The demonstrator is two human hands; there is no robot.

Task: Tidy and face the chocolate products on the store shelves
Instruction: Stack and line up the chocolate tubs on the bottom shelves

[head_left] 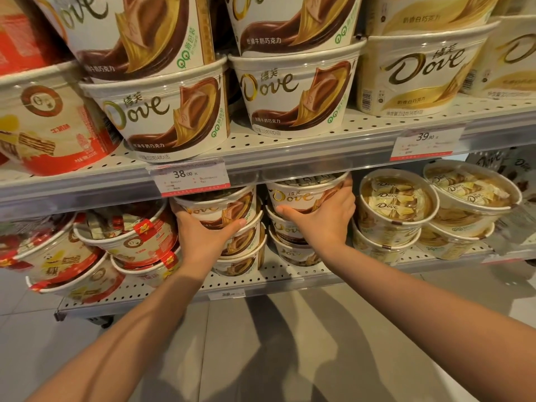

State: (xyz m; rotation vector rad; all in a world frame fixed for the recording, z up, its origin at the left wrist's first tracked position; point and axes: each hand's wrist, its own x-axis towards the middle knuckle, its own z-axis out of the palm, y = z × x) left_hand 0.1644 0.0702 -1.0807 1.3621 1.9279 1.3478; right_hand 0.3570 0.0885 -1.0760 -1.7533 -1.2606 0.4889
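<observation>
hands (266, 227) gripping two top Dove tubs (301, 195), lower shelf (275, 278)

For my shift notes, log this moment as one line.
left hand: grips top brown Dove tub | right hand: grips neighbouring top Dove tub | lower shelf

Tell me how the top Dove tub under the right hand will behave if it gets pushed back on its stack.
The top brown Dove tub sits on two more tubs, so a hard push could probably topple the stack. Its smooth, glossy wall looks slippery, though the right hand wraps it well. Its wide rim and tapered base suggest it may tilt rather than slide flat.
</observation>
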